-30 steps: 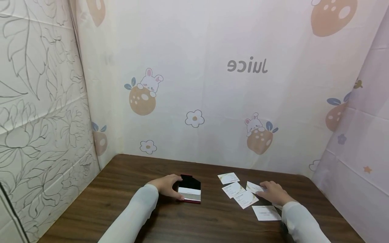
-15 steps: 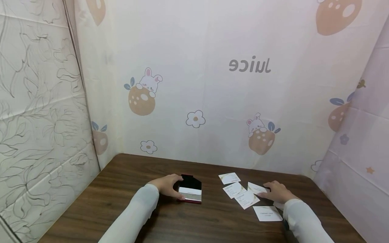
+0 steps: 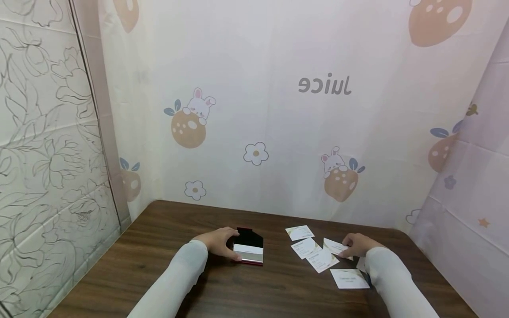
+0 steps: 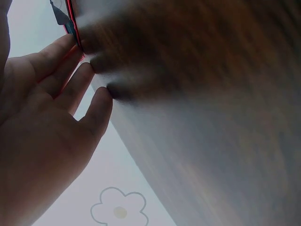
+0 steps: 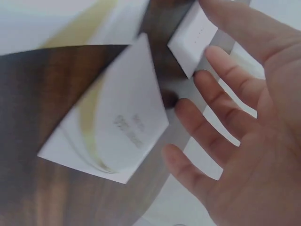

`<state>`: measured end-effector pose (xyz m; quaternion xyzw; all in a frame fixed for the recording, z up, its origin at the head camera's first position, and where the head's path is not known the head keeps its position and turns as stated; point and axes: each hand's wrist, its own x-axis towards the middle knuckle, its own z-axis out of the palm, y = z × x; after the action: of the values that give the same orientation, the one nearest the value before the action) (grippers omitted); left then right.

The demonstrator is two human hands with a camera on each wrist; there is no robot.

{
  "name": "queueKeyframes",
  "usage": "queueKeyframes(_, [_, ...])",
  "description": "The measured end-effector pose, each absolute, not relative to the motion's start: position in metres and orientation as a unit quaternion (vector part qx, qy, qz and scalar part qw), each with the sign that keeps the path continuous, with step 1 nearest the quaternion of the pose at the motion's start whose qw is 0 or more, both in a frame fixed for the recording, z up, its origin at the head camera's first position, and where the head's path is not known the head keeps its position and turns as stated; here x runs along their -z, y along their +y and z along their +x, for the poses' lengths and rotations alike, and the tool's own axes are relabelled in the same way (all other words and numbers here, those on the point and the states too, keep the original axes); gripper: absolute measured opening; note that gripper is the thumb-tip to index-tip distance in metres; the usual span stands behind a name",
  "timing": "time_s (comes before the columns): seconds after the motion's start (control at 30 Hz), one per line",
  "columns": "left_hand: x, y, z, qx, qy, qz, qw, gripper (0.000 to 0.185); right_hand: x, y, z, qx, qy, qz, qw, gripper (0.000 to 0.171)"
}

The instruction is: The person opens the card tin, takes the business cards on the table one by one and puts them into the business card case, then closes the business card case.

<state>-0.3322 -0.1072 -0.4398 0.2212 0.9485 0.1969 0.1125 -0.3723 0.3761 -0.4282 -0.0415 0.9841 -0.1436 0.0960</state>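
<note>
At the middle of the table lies a flat business card case (image 3: pixel 248 254), black at the back, with a pale band, a silver front part and a red edge. My left hand (image 3: pixel 218 244) grips its left side, thumb at the front corner and fingers toward the back. In the left wrist view the fingertips (image 4: pixel 87 68) reach the red edge. To the right, my right hand (image 3: pixel 359 245) pinches a white business card (image 3: pixel 332 246) between thumb and index finger. The right wrist view has this card (image 5: pixel 194 40) between them, while the other fingers stay extended.
Several more white cards with gold corners lie close by: a back one (image 3: pixel 299 232), two overlapping ones (image 3: pixel 305 248) and a front one (image 3: pixel 351 279). Another card (image 3: pixel 361 264) is partly hidden under the right wrist. Printed curtains (image 3: pixel 278 132) border the wooden table (image 3: pixel 254 291).
My right hand has shifted slightly back over the card, and more of the card's right end shows. The left hand and the card case have stayed put.
</note>
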Motion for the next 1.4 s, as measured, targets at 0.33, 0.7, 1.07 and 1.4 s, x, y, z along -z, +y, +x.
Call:
queueKeyframes(0.33, [0.438, -0.107, -0.332, -0.194, 0.947, 0.229, 0.111, 0.083, 0.423, 0.375, -0.376, 0.145, 0.982, -0.022, 0.12, 0.048])
queueKeyframes(0.7, [0.435, -0.109, -0.329, -0.195, 0.946, 0.236, 0.105, 0.085, 0.423, 0.377, -0.369, 0.184, 0.978, -0.049, 0.091, 0.062])
queueKeyframes(1.07, [0.431, -0.109, -0.326, -0.206, 0.943, 0.235, 0.112, 0.084, 0.43, 0.385, -0.369, 0.219, 0.973, -0.058, 0.054, 0.037])
queueKeyframes(1.4, [0.435, -0.109, -0.329, -0.206, 0.944, 0.233, 0.109, 0.084, 0.429, 0.385, -0.365, 0.28, 0.958, -0.057, 0.025, 0.023])
